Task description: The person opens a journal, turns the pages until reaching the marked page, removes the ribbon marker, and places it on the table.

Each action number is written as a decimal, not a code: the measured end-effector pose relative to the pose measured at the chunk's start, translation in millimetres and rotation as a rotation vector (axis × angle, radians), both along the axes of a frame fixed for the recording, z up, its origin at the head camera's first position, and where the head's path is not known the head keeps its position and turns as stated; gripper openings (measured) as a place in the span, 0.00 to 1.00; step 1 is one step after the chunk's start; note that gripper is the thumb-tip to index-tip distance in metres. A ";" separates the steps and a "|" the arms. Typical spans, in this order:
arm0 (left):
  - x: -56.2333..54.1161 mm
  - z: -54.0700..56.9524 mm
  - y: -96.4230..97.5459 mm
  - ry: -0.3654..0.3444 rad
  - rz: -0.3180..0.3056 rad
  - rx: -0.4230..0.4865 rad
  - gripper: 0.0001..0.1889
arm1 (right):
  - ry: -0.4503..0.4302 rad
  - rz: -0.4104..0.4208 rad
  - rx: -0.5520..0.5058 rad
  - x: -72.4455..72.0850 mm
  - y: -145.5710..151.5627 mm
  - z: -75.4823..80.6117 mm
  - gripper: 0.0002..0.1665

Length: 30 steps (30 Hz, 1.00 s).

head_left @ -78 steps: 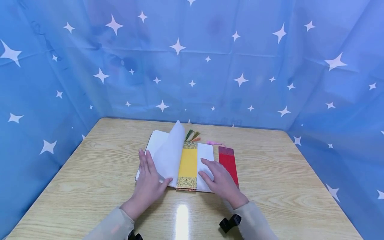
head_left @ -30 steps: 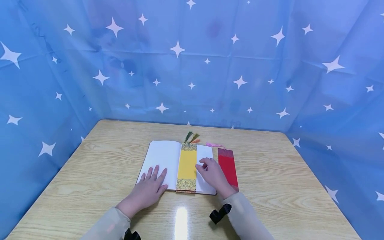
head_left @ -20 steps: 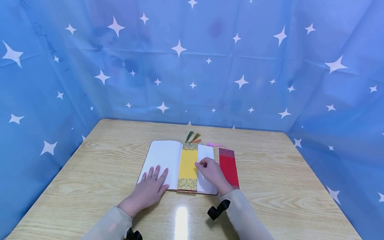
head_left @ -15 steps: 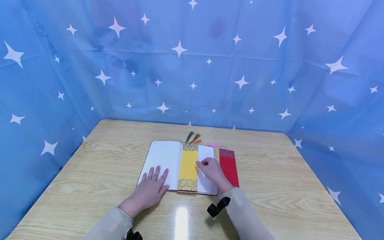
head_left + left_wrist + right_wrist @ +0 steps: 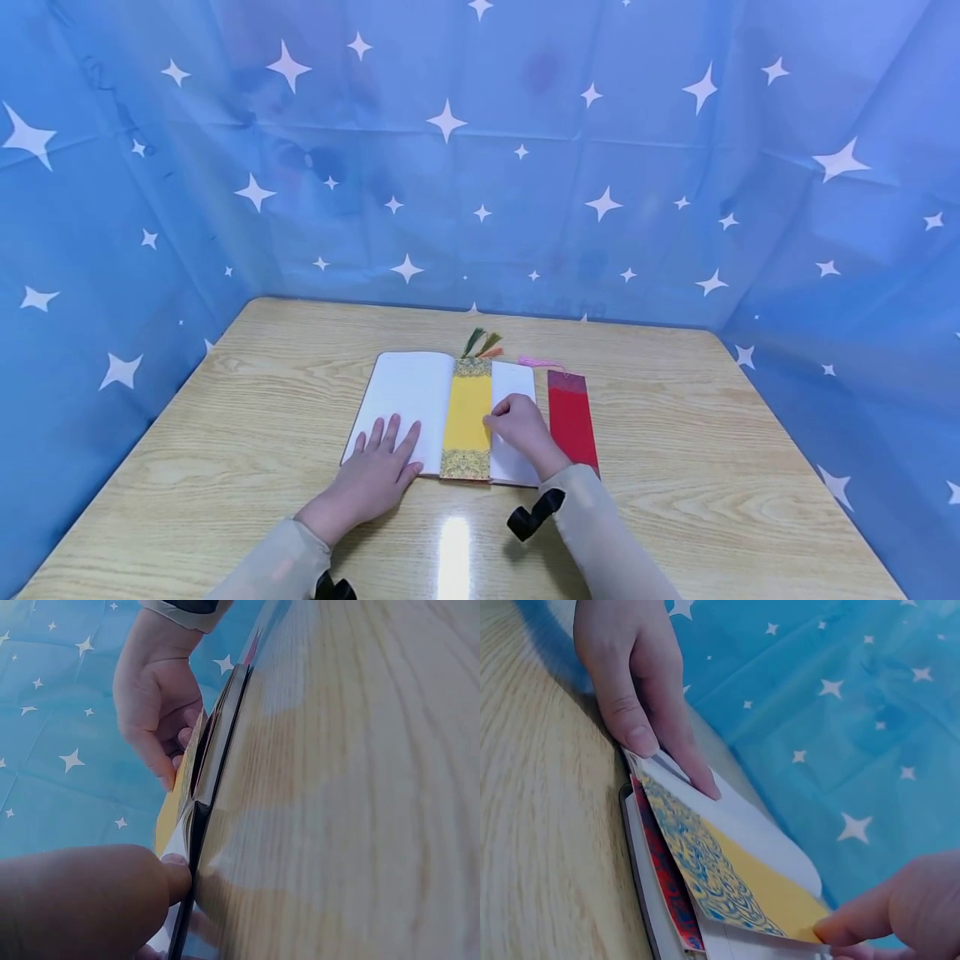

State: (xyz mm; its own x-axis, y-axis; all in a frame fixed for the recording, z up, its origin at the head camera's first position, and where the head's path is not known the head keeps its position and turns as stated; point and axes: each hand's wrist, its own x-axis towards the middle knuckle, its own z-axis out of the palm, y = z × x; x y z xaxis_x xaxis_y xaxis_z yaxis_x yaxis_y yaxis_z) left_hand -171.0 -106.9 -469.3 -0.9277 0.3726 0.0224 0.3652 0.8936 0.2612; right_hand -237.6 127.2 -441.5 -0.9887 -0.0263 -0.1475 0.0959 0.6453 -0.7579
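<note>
An open notebook (image 5: 412, 387) with white pages lies on the table. My left hand (image 5: 371, 475) rests on its left page with the fingers spread, thumb at the lower edge. A yellow bookmark (image 5: 467, 412) with patterned ends lies along the fold on the right page. My right hand (image 5: 523, 427) pinches its right edge between thumb and index finger. In the right wrist view that edge is raised, and a red patterned bookmark (image 5: 667, 877) shows beneath. Green, olive and orange tassels (image 5: 487, 343) stick out past the notebook's top.
A plain red bookmark (image 5: 572, 421) with a pink tassel (image 5: 537, 362) lies right of the notebook, partly behind my right wrist. The wooden table (image 5: 712, 467) ends at a blue curtain (image 5: 480, 167) with white stars.
A raised page has come down flat on the left, and my left hand has spread over it. My right hand has closed on the yellow bookmark's edge, which has lifted and shifted slightly left.
</note>
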 end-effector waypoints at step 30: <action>4.1 -1.4 1.9 0.021 0.002 0.001 0.30 | -0.189 -0.065 -0.565 7.7 26.0 3.4 0.15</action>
State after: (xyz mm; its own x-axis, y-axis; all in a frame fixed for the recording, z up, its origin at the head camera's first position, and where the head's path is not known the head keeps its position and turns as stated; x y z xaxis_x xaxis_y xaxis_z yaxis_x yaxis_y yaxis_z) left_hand -166.9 -105.0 -470.8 -0.9277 0.3710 0.0421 0.3691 0.8939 0.2543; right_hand -230.0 153.2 -438.1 -0.9489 -0.0927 -0.3016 0.2881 0.1353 -0.9480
